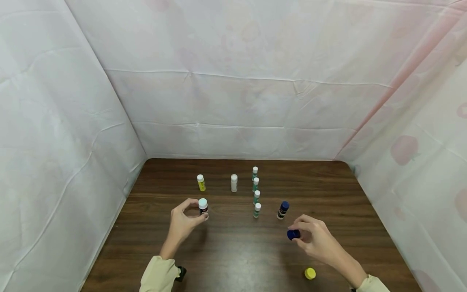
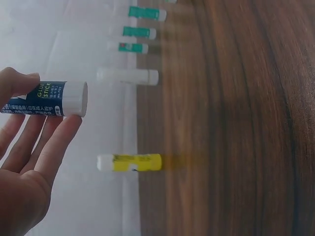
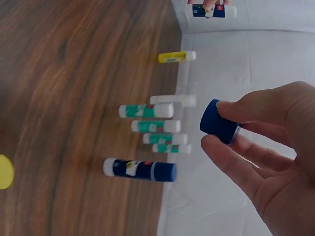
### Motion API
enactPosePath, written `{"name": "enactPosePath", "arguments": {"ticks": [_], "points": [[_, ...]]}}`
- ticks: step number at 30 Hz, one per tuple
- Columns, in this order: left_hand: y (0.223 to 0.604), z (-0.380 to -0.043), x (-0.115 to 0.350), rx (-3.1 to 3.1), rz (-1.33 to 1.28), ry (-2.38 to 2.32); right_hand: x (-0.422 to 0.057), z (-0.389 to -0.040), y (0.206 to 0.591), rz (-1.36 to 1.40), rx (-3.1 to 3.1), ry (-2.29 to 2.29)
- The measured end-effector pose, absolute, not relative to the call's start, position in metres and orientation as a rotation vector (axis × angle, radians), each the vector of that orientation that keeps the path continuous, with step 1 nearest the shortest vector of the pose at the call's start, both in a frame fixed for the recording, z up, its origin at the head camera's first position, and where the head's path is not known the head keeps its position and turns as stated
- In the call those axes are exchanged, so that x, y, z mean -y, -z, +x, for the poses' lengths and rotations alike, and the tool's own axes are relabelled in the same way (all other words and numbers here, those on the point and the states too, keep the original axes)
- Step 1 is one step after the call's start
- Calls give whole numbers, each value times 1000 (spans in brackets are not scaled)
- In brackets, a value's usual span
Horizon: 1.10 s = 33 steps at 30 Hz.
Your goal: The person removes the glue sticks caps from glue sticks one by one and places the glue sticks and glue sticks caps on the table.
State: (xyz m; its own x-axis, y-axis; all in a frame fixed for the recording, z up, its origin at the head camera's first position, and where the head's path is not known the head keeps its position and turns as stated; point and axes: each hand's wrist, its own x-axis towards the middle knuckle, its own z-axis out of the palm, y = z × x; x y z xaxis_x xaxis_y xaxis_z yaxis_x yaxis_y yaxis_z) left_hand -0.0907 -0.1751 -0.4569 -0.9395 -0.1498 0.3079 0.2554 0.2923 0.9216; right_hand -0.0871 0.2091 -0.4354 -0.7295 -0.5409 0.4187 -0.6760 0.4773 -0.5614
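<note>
My left hand (image 1: 184, 221) grips a dark blue glue stick (image 2: 51, 100) with white ends, held upright above the table; its printed label shows in the left wrist view. Between thumb and fingers, my right hand (image 1: 317, 239) pinches a blue cap (image 3: 219, 122). Just beyond that hand stands another dark blue glue stick (image 1: 283, 210), with a blue cap on top and a white base. A yellow cap (image 1: 310, 273) lies on the table near the right forearm. Past my left hand stands a yellow glue stick (image 1: 201, 183) with a white top.
Several green glue sticks (image 1: 257, 197) with white caps stand in a row running away from me. A white glue stick (image 1: 234, 183) is left of the row. The brown wood-grain table (image 1: 233, 251) meets hanging pale cloth (image 1: 233, 101) behind and at both sides.
</note>
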Motion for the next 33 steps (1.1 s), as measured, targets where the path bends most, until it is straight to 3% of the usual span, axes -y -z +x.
{"name": "enactPosePath", "arguments": {"ticks": [8, 16, 33], "points": [[473, -107, 185, 2289, -9, 1573, -220, -88, 459, 1009, 2590, -1121], [517, -136, 204, 2300, 123, 1590, -230, -90, 485, 912, 2666, -1068], [545, -165, 216, 2294, 242, 1652, -240, -88, 526, 608, 2974, -1034]]}}
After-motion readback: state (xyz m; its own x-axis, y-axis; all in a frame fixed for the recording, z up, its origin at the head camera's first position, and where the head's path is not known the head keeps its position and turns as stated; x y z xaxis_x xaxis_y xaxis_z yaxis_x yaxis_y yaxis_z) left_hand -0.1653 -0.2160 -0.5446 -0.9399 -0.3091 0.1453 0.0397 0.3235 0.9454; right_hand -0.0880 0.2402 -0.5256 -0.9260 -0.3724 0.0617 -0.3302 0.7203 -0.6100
